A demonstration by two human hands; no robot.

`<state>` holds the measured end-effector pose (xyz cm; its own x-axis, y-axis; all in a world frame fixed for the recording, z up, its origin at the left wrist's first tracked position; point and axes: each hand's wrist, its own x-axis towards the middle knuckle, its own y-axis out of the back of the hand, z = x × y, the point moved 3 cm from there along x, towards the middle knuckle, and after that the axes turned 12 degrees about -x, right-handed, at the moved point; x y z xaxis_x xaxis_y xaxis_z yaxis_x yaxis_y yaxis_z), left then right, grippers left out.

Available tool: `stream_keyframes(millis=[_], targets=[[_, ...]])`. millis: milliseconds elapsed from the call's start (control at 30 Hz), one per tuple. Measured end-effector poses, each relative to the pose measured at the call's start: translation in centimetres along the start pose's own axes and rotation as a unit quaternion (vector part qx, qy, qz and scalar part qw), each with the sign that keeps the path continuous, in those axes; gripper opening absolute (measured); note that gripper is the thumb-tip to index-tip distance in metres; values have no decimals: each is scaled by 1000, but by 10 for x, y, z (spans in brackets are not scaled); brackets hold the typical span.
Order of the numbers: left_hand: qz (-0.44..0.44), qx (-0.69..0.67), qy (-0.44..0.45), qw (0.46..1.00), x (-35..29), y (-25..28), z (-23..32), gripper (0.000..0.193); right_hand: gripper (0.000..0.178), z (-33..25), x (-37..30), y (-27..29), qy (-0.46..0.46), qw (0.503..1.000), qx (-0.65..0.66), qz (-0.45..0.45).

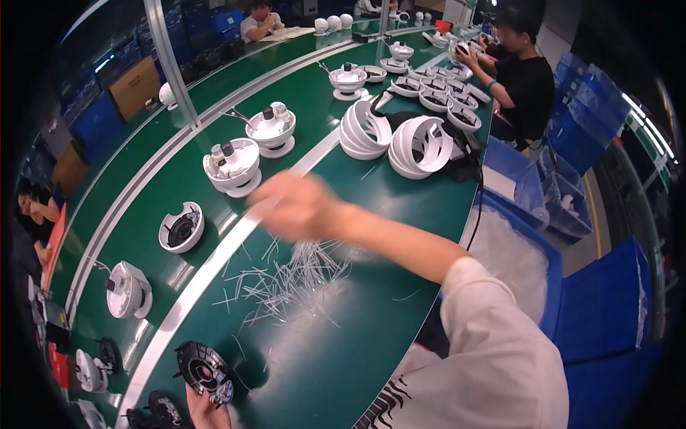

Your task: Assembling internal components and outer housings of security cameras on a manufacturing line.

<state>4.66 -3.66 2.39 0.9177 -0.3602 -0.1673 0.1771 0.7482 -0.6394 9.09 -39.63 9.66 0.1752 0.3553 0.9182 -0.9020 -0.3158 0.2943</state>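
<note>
Head view: left hand (207, 413) was low in the frame, gripping the black round part (204, 370) at its lower edge, thumb and fingers partly hidden behind it, so exact finger contact couldn't be read. Part was tilted with its open face to the camera, longer visible axis running upper left to lower right. Right hand (296, 207) was motion-blurred, reaching across from the right with the forearm slanting up and left. Couldn't tell whether its fingers were spread or pressed together; a pale streak showed at the fingertips, but no way to say if that was a pinched strip. Key relation: the loose white strips (293, 282) lay on the green bench (386, 307) between the two hands, just below the right hand in the frame and up-right of the black part. Strips pointed every which way, no common long axis. Right hand was clearly the nearer one to them, overlapping the pile's far edge in view; left hand and part sat well apart from the main heap, with a few strays closer. Past the metal rail (204, 272), a white bowl housing (181, 227) with a black insert lay up-left of the pile, and a white dome unit (232, 166) stood just beyond the right hand. Two white ring stacks (364, 136) were farther off, up-right of that hand.
</note>
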Motion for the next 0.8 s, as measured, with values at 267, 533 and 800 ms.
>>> stream_keyframes(millis=[267,533,800], targets=[[-26,-76,5,997,9,-4,-39,59,32,149,-126,128,-526,768,-364,24],[-27,-77,-1,997,4,1,-34,57,31,185,-166,104,-640,728,-246,7],[-11,-143,15,990,5,7,-38,56,31,243,-219,129,-708,695,20,125]])
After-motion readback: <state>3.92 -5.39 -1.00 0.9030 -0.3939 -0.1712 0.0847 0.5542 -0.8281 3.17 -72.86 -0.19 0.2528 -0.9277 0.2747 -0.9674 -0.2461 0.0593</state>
